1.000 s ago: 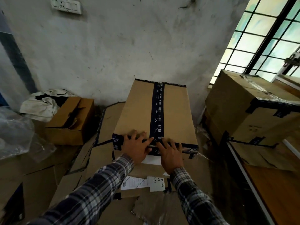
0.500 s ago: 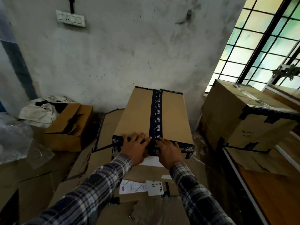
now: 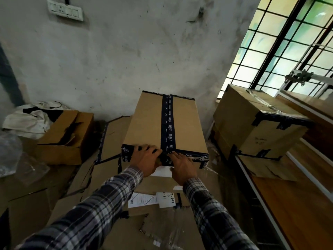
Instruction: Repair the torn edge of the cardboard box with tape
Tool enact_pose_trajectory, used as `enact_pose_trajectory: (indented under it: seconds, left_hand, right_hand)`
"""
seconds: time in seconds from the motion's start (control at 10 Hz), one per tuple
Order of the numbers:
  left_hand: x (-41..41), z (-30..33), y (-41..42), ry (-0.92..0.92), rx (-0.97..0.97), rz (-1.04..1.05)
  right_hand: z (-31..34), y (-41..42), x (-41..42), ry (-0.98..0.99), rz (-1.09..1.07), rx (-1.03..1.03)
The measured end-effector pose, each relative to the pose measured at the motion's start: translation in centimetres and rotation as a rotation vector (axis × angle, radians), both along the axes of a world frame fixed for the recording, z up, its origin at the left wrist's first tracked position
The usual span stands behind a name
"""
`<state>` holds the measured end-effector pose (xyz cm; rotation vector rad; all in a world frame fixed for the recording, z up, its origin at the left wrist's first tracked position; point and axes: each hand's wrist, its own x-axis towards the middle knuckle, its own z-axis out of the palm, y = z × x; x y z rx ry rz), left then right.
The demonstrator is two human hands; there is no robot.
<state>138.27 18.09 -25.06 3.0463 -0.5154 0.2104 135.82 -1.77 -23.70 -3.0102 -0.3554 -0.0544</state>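
Note:
A long brown cardboard box (image 3: 147,123) lies in front of me with a strip of dark printed tape (image 3: 167,123) down the middle of its top. More of the same dark tape (image 3: 191,156) runs along the box's near top edge. My left hand (image 3: 146,159) lies flat over that edge left of the centre strip, fingers spread on the tape. My right hand (image 3: 182,166) presses on the edge just right of centre, fingers straight. Both palms cover the middle of the edge, so the cardboard under them is hidden.
A large taped box (image 3: 255,123) stands at the right beside a wooden board (image 3: 297,204). An open smaller box (image 3: 66,138) and crumpled cloth (image 3: 27,121) lie at the left. Flattened cardboard with paper labels (image 3: 151,199) covers the floor below my arms. The wall is close behind.
My hands stay on the taped near edge, drawing slightly closer together at the centre strip. The view has tilted upward a little.

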Motion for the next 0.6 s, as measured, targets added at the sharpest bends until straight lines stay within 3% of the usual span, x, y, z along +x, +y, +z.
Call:
enact_pose_trajectory:
  seconds: [0.3,0.6]
  left_hand:
    - [0.2,1.4,-1.2,0.147,0.175,0.040]
    - [-4.0,2.5,-0.5,0.094,0.044,0.061]
  right_hand:
    - [-0.1,0.7,0.2,0.136,0.001,-0.167]
    - [2.2,0.2,-2.4,0.091,-0.015,-0.067]
